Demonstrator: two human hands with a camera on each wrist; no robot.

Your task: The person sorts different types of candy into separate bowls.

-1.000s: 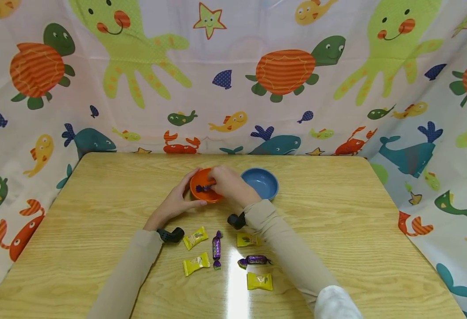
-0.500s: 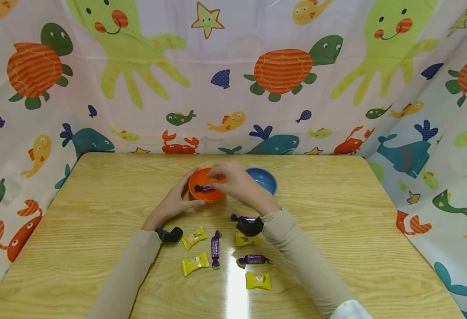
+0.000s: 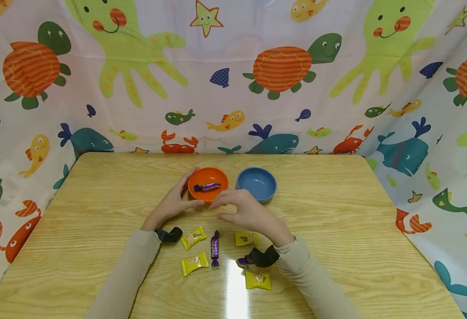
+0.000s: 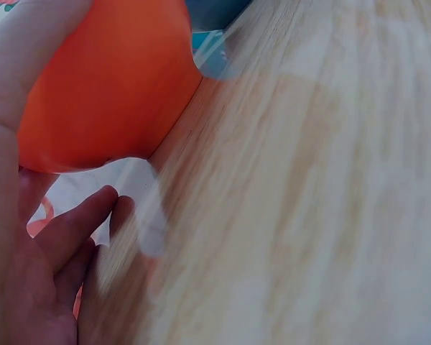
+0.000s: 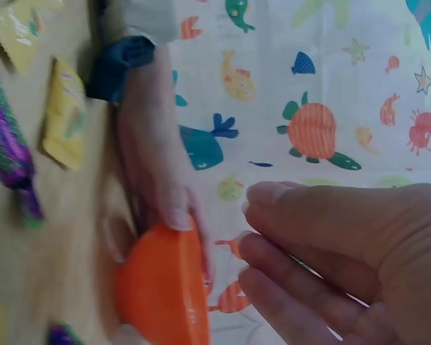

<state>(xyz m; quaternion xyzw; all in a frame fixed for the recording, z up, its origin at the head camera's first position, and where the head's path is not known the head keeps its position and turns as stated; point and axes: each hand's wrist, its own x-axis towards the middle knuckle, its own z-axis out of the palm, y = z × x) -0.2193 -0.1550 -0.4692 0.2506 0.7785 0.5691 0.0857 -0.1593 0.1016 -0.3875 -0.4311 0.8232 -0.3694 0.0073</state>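
My left hand (image 3: 173,201) holds the side of an orange bowl (image 3: 221,176), thumb at the near side and fingers on the far side. A purple twist-wrapped candy (image 3: 208,187) lies in that bowl. My right hand (image 3: 253,215) is just in front of the two bowls with thumb and fingers apart and nothing between them; the right wrist view shows its fingers (image 5: 294,280) loosely bent. Behind it stands a blue bowl (image 3: 257,182). On the table nearer to me lie a purple candy (image 3: 215,249) and a yellow-wrapped candy (image 3: 246,239).
Other yellow candies (image 3: 194,238) are spread on the wooden table (image 3: 337,212). Another purple candy (image 3: 241,262) is partly covered by the camera on my right wrist (image 3: 263,256). A sea-animal curtain (image 3: 225,48) surrounds the table's back and sides.
My right hand has let go of the purple candy in the orange bowl and drawn back toward me, uncovering both bowls. My left hand has stayed at the orange bowl.
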